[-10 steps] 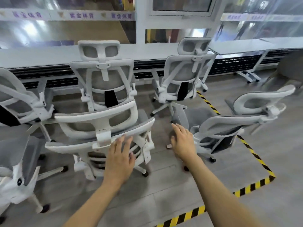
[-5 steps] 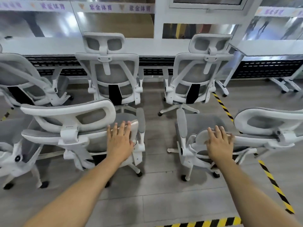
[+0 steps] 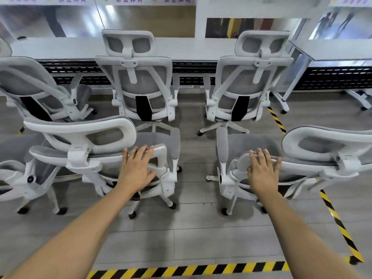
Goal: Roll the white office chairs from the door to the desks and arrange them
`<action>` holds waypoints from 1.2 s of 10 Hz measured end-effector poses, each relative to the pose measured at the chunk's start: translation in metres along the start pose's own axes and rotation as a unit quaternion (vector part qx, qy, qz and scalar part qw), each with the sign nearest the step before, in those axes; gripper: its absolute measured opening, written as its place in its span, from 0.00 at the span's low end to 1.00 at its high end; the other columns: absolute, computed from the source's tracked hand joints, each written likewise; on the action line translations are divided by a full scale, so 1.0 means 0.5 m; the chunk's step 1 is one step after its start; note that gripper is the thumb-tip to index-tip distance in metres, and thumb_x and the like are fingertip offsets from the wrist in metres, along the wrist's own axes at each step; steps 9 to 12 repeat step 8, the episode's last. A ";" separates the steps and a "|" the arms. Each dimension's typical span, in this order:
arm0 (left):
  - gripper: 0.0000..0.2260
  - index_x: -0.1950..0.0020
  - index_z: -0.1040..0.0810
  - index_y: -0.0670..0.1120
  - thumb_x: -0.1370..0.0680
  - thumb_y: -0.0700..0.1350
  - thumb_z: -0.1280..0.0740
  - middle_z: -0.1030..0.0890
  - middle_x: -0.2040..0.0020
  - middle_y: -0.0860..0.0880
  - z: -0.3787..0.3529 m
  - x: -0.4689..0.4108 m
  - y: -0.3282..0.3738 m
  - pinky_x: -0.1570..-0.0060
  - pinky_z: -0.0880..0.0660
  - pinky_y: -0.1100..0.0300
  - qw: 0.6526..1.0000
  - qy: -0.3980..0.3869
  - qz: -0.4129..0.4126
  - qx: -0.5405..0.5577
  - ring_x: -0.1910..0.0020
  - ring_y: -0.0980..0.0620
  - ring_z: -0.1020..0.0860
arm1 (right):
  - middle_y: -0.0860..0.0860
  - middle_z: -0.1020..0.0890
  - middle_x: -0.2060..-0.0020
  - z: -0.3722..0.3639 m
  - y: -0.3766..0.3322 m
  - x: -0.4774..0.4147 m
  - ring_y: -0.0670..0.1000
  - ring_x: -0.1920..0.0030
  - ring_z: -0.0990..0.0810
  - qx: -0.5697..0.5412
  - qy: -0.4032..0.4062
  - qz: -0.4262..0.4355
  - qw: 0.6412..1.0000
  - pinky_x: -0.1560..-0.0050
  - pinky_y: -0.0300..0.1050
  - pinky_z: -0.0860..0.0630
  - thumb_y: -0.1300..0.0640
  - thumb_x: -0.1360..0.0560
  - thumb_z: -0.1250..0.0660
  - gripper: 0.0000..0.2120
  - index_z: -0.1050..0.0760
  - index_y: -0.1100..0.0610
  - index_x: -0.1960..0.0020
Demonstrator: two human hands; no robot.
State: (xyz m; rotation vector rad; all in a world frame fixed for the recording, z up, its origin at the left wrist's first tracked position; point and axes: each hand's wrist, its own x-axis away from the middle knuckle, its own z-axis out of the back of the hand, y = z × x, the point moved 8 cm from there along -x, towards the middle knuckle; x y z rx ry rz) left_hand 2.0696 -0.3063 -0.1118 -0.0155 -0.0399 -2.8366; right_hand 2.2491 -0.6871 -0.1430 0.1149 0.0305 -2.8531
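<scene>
Resting flat, hands (image 3: pixel 136 168) (image 3: pixel 261 170) press two white mesh-backed chairs (image 3: pixel 84 135) (image 3: pixel 322 141).

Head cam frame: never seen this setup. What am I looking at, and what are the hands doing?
One camera worn on a person's head, looking forward and down; no robot. The left hand lies flat on the backrest edge of a near white chair; the right hand lies flat on another near chair. The fingers are spread, not wrapped around anything. Beyond, two more chairs face a long white desk. Yellow-black tape marks the grey floor.
</scene>
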 end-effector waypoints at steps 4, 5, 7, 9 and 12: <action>0.37 0.19 0.50 0.51 0.23 0.57 0.35 0.45 0.19 0.48 0.011 0.013 0.000 0.22 0.57 0.40 1.000 -0.020 0.013 0.006 0.20 0.42 0.48 | 0.54 0.42 0.20 0.004 0.021 0.014 0.56 0.19 0.52 0.029 -0.022 -0.013 0.999 0.24 0.65 0.63 0.51 0.20 0.41 0.29 0.44 0.52 0.20; 0.33 0.20 0.46 0.51 0.21 0.54 0.37 0.46 0.19 0.48 0.026 0.029 0.012 0.22 0.53 0.43 0.999 -0.011 0.022 0.021 0.21 0.42 0.47 | 0.56 0.38 0.22 0.021 0.006 0.018 0.58 0.20 0.47 -0.004 -0.005 -0.018 1.000 0.22 0.65 0.58 0.53 0.21 0.39 0.29 0.40 0.54 0.21; 0.22 0.27 0.33 0.54 0.21 0.51 0.38 0.36 0.22 0.50 0.103 0.148 -0.001 0.28 0.40 0.43 0.992 0.039 0.050 0.108 0.26 0.44 0.38 | 0.57 0.30 0.27 0.116 -0.137 0.081 0.61 0.30 0.31 -0.152 0.029 0.031 0.987 0.30 0.60 0.33 0.56 0.23 0.35 0.27 0.35 0.55 0.24; 0.18 0.31 0.27 0.53 0.21 0.51 0.38 0.28 0.29 0.51 0.160 0.234 -0.039 0.33 0.34 0.45 0.988 0.093 0.031 0.120 0.32 0.45 0.33 | 0.56 0.26 0.33 0.202 -0.270 0.180 0.61 0.37 0.27 -0.232 0.067 0.089 0.966 0.37 0.58 0.30 0.57 0.22 0.35 0.25 0.33 0.55 0.26; 0.18 0.31 0.27 0.53 0.21 0.51 0.38 0.28 0.29 0.51 0.160 0.234 -0.039 0.33 0.34 0.45 0.988 0.093 0.031 0.120 0.32 0.45 0.33 | 0.56 0.26 0.33 0.202 -0.270 0.180 0.61 0.37 0.27 -0.232 0.067 0.089 0.966 0.37 0.58 0.30 0.57 0.22 0.35 0.25 0.33 0.55 0.26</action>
